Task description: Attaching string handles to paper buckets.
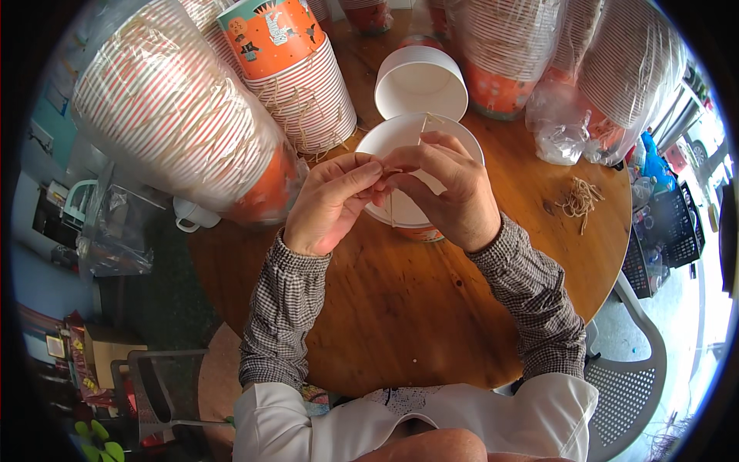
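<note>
Over the mouth of a white-lined paper bucket (pixel 400 132), both hands come together with fingers pinched. My left hand (pixel 331 199) and my right hand (pixel 460 192) hold a thin piece of twine (pixel 392 209) between their fingertips. Part of the twine hangs down against the bucket's near side, and another bit shows at its far rim. The exact grip is partly hidden by the fingers. Just behind stands a second paper bucket (pixel 422 83), tipped so that its white inside faces me. On the right of the table lies a loose bundle of twine (pixel 581 202).
A plastic-wrapped stack of buckets (pixel 173 115) leans at the left, beside an unwrapped stack (pixel 304 96) with twine hanging on it. More wrapped stacks (pixel 504 46) line the table's back right. A white mug (pixel 194 214) sits at the left edge; a grey chair (pixel 631 385) is at right.
</note>
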`<state>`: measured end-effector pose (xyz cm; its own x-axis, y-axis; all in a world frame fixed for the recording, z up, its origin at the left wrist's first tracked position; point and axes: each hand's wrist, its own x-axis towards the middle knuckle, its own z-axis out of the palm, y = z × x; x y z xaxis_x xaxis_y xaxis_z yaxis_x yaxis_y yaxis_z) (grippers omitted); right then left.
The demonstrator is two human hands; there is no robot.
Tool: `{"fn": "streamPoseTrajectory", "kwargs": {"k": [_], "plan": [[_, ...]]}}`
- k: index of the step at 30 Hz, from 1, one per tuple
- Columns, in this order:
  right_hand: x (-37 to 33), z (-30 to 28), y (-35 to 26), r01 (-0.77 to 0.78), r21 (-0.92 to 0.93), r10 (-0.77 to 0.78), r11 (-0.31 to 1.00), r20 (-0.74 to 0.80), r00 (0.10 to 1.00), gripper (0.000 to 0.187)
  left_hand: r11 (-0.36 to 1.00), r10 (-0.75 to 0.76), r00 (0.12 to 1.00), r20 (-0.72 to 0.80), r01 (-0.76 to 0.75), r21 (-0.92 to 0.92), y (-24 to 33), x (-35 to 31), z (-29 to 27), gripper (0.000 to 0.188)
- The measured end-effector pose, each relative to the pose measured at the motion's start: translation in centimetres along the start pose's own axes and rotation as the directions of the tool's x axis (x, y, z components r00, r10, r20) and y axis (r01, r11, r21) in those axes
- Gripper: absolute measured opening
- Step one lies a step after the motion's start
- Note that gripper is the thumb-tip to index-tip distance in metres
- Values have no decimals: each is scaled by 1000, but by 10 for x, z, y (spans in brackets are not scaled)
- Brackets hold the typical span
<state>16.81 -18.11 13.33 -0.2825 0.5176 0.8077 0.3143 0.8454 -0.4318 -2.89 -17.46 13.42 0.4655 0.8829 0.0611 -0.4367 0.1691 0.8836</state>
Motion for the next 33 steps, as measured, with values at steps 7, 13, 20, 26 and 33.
{"fn": "streamPoseTrajectory", "kwargs": {"k": [7,13,20,26,33], "plan": [[-5,1,6,-273,163,276,948,9,961,9,906,134,991,-30,-110,408,1,-3,11,14],[-3,-3,12,-332,265,306,905,135,942,9,581,345,939,-2,-212,785,5,-7,10,10],[-3,-8,11,-401,229,357,887,211,910,9,178,561,820,112,-251,951,-1,-2,15,8],[2,-14,6,-198,179,172,964,151,974,6,101,515,846,137,-218,971,-4,2,7,9],[4,-16,-7,-257,216,226,942,158,961,6,414,430,902,38,-234,879,-6,3,0,8]]}}
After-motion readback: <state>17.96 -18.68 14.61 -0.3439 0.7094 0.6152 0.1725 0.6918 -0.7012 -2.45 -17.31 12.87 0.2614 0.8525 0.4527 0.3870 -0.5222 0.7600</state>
